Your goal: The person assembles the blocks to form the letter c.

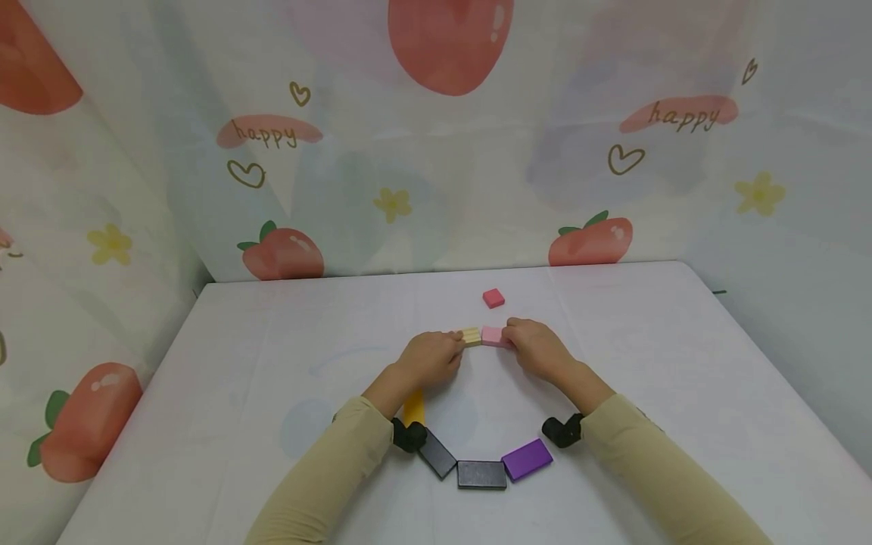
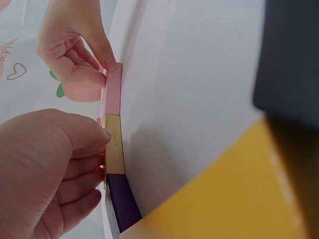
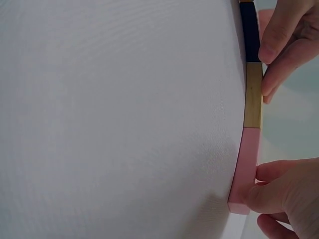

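Observation:
My left hand [image 1: 431, 358] holds the left end of a cream wooden block [image 1: 471, 337] with a striped top, thumb and index finger at its edge. End to end with it stands a pink block [image 1: 492, 336], whose right end my right hand [image 1: 540, 348] pinches. A dark navy block [image 2: 122, 201] joins the cream one's other end; in the head view my left hand hides it. Below my left wrist a yellow block [image 1: 414, 409] shows in part. Two dark grey blocks [image 1: 481, 475] and a purple block [image 1: 527, 460] continue the curve at the near side.
A small red-pink block [image 1: 493, 298] lies beyond the row, near the table's back edge. White cloth covers the table [image 1: 272, 393]. A printed curtain [image 1: 436, 166] hangs behind and at the sides. Black wrist cameras [image 1: 562, 431] sit on both wrists, close above the ring.

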Motion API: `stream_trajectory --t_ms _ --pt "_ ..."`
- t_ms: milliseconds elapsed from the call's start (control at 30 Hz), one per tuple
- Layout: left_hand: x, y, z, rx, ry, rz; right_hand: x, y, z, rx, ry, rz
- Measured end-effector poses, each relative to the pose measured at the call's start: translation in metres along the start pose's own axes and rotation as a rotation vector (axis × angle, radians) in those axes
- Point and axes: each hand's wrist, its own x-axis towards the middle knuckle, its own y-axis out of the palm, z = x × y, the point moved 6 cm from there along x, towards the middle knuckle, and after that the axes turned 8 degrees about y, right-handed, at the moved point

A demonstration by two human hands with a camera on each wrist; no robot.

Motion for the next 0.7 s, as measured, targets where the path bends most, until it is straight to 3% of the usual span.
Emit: stream_trajectory --t_ms 700 --pt "-0.0017 -0.0032 -0.0022 0.006 -0.006 -0.001 -0.0011 -0.0013 0.0027 -0.010 -0.016 -0.029"
